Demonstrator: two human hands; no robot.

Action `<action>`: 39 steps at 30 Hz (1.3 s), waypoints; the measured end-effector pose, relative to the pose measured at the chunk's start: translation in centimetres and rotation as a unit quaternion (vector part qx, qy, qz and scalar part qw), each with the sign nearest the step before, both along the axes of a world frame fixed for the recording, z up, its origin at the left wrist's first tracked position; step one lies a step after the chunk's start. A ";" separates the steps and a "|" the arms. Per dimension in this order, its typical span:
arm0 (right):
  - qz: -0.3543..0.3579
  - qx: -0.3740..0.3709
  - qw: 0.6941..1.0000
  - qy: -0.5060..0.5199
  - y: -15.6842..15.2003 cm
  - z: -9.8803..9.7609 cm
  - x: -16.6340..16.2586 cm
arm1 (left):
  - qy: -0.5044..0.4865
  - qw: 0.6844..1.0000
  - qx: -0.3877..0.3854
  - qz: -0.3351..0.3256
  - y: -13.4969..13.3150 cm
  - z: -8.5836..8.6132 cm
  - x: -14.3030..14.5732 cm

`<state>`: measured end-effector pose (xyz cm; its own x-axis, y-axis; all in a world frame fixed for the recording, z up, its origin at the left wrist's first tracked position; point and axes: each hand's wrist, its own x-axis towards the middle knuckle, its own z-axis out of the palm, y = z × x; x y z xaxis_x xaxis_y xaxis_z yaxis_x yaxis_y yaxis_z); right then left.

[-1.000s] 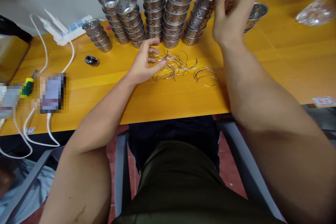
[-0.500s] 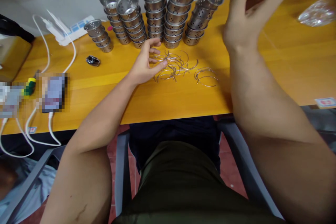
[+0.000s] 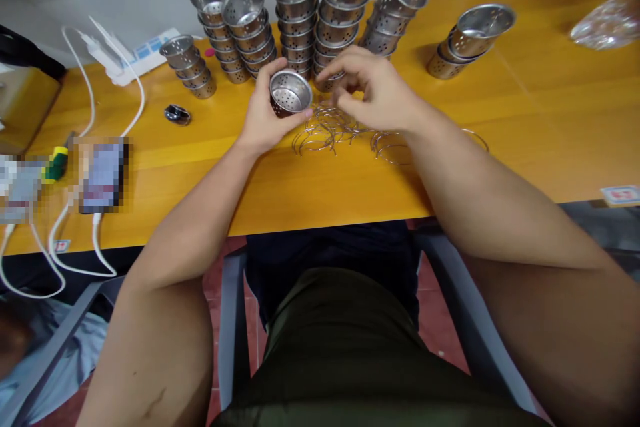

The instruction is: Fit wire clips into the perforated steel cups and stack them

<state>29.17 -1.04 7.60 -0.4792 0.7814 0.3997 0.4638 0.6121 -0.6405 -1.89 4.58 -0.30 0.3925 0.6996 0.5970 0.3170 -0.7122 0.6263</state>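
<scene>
My left hand [image 3: 263, 120] grips a small perforated metal cup [image 3: 289, 93], its open mouth turned toward me, just above the yellow table [image 3: 310, 193]. My right hand [image 3: 377, 93] hovers beside the cup with fingers curled over a pile of thin wire handles [image 3: 333, 130]; whether it pinches one I cannot make out. Behind both hands stand several stacks of the same metal cups [image 3: 320, 20]. A short stack of cups [image 3: 470, 37] lies tilted to the right.
More wire handles [image 3: 393, 145] lie right of the pile. A white power strip [image 3: 135, 57] and cables [image 3: 75, 147] run along the left, near a small black object [image 3: 176, 115], a green-handled tool [image 3: 54, 163] and a clear plastic bag [image 3: 603, 23] at far right.
My right hand came down from the top of the tall stack with one cup; the left hand now holds that cup, and the right hand has moved over the wire pile.
</scene>
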 end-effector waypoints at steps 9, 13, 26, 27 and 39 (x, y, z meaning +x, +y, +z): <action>-0.078 0.012 0.975 -0.205 3.6 -3.6 0.9 | 0.002 0.998 0.061 0.004 1.3 -1.2 -0.6; -0.116 0.028 0.964 -0.238 3.8 -4.9 -0.5 | 0.005 0.998 0.054 -0.020 1.2 -1.0 -0.2; -0.099 0.025 0.968 -0.227 3.0 -4.4 -0.9 | -0.017 1.000 0.020 -0.013 0.4 -0.7 0.3; -0.099 0.025 0.968 -0.228 2.9 -4.3 -1.1 | -0.018 0.999 0.022 -0.017 0.5 -0.8 0.3; -0.081 0.019 0.975 -0.208 3.2 -3.6 -0.7 | -0.035 0.999 0.012 -0.019 0.6 -0.9 0.4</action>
<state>28.47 2.16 3.99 -0.4781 0.8483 0.2276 0.7702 0.5294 -0.3556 -1.46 5.20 -1.15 0.3751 0.6705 0.6401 0.2444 -0.7376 0.6294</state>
